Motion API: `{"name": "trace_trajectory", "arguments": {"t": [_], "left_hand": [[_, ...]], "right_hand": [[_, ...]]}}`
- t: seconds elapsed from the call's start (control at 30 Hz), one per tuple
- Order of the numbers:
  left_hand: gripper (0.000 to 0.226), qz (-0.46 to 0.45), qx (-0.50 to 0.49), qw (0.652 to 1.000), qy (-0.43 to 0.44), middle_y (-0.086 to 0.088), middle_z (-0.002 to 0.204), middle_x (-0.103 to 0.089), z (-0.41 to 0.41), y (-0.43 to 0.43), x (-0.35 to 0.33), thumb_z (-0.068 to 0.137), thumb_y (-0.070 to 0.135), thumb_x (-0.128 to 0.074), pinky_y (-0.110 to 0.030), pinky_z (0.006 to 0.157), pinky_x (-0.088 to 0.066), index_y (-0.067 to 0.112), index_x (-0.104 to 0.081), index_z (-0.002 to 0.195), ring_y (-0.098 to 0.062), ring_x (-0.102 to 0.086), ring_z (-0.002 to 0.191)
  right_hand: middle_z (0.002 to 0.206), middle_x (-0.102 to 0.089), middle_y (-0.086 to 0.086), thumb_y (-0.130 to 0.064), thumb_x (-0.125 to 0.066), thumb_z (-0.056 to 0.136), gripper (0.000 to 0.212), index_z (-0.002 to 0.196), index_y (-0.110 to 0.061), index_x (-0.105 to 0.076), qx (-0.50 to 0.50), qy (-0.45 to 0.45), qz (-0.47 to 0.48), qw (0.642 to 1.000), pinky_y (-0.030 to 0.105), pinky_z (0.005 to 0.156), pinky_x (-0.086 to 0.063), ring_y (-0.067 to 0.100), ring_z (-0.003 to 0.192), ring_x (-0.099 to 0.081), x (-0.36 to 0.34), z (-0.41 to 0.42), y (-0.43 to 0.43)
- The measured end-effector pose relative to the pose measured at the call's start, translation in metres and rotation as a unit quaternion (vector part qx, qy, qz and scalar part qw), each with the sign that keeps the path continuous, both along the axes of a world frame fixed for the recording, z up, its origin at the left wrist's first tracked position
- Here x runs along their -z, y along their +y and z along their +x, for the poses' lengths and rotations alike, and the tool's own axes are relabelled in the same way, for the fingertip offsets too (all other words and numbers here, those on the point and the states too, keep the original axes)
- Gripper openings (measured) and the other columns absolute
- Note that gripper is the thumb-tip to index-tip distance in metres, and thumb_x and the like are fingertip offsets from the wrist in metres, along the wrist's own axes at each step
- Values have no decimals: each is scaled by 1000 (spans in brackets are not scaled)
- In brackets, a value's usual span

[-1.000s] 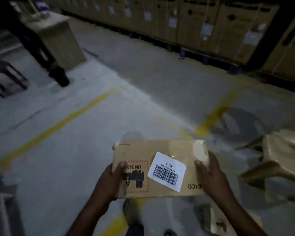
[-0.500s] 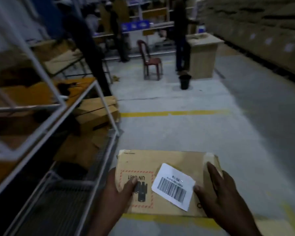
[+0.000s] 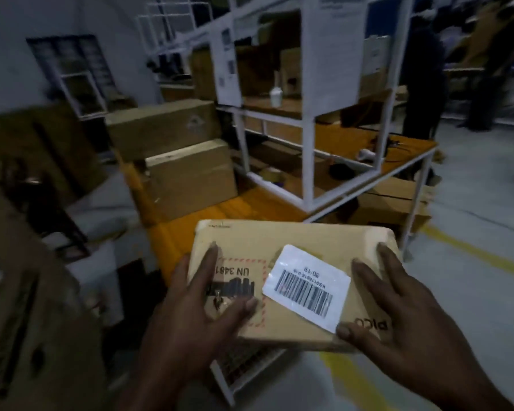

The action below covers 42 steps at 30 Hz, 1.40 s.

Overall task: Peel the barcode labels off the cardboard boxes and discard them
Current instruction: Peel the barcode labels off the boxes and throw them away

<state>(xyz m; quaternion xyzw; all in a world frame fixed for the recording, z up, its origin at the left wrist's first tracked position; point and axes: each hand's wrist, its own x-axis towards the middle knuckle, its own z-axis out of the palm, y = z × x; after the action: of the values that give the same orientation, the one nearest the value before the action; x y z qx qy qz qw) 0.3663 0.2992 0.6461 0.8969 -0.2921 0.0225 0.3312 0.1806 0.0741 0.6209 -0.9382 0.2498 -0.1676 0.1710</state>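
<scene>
near centre, a flat cardboard box point(image 3: 279, 237), held off the floor between two hands, top face toward the camera. on that face, right of middle, a white barcode label point(image 3: 306, 287), set askew, lying flat on the cardboard as far as can be seen. left of the label, a red dashed hazard mark point(image 3: 235, 272) reading "un 3481", partly covered.

left hand point(image 3: 190, 318) gripping the box's left end: thumb across the hazard mark, forefinger stretched along the top toward the far edge, other fingers hidden beneath. right hand point(image 3: 404, 318) holding the right end: thumb on the near edge, touching the label's near right corner, two fingers spread over the top toward the far right corner. cannot tell how the remaining fingers lie.

beyond the box, to the far left, brown cartons point(image 3: 187, 176) stacked on a yellow platform point(image 3: 187, 232). farther and to the right, a white rack point(image 3: 307, 161) with orange shelves, paper sheets point(image 3: 333, 48) hung on its uprights, and a tape roll point(image 3: 270, 175) on its low shelf. at far right, a person point(image 3: 422, 84) in dark clothes, standing, blurred. on the grey floor to the right, a yellow line point(image 3: 472, 252) running near to far.
</scene>
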Motion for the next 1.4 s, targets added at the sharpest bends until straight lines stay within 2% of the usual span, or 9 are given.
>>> {"name": "trace_trajectory", "arguments": {"t": [0.17,0.33,0.63,0.77,0.97,1.03,1.13,1.27,1.4], "left_hand": [[105,-36,-40,998,-38,20,155,-16,51,34,-19,60,86,-50,-22,93,-37,44,-21,152,-7,-39,132],[100,-59,-80,995,-31,18,157,-14,103,26,-20,69,75,-62,-32,107,-40,41,-19,153,-11,-37,137],[94,-45,-158,986,-37,7,155,-26,207,-50,-20,75,70,-64,-37,98,-44,34,-25,153,-16,-38,135],[95,-52,-197,979,-25,6,157,-22,259,-96,-18,75,69,-64,-39,98,-44,34,-23,153,-18,-37,136],[91,9,-228,973,16,5,161,-9,312,-143,5,81,73,-51,-44,105,-43,32,-17,154,-22,-35,140],[90,37,-255,965,38,1,161,-15,329,-142,3,78,78,-48,-47,106,-42,32,-25,152,-26,-36,140],[78,167,-280,944,-51,-6,155,-29,352,-147,-18,79,80,-43,-49,106,-39,29,-51,137,-30,-33,138],[77,98,-157,981,-53,0,152,-37,382,-192,-40,78,73,-56,-45,103,-44,32,-43,141,-23,-41,135],[81,157,-101,981,-47,5,151,-41,405,-223,-33,76,73,-60,-41,109,-34,30,-42,143,-19,-39,135]], "right_hand": [[157,16,-23,-102,-19,55,99,143,-57,-16,-80,-16,-43,996,48,104,-41,25,145,-20,-23,85,5],[162,3,-13,-96,-29,60,99,147,-47,-28,-110,-41,-48,992,49,105,-37,27,145,-23,-32,164,-16],[162,0,-11,-89,-42,67,90,146,-48,-28,-171,-54,-17,984,53,111,-30,23,148,-12,-28,308,-99],[163,-5,-9,-85,-37,75,81,145,-46,-31,-183,-64,-25,981,52,110,-34,25,147,-18,-28,378,-148],[162,3,-14,-81,-22,80,73,147,-51,-17,-199,5,-59,978,48,108,-31,30,146,-10,-10,458,-189],[162,0,-14,-78,-27,83,69,146,-51,-18,-205,13,-49,977,47,109,-29,30,145,-13,-11,476,-191],[162,-10,-11,-79,-27,83,69,146,-50,-25,-210,-1,-46,977,48,108,-29,31,144,-22,-14,497,-192],[160,-18,-9,-76,-31,86,66,145,-47,-32,-206,-10,-52,977,46,106,-30,29,141,-29,-13,512,-194],[160,-18,-11,-76,-27,84,68,145,-47,-32,-199,-8,-52,979,44,104,-32,25,141,-28,-13,516,-194]]}}
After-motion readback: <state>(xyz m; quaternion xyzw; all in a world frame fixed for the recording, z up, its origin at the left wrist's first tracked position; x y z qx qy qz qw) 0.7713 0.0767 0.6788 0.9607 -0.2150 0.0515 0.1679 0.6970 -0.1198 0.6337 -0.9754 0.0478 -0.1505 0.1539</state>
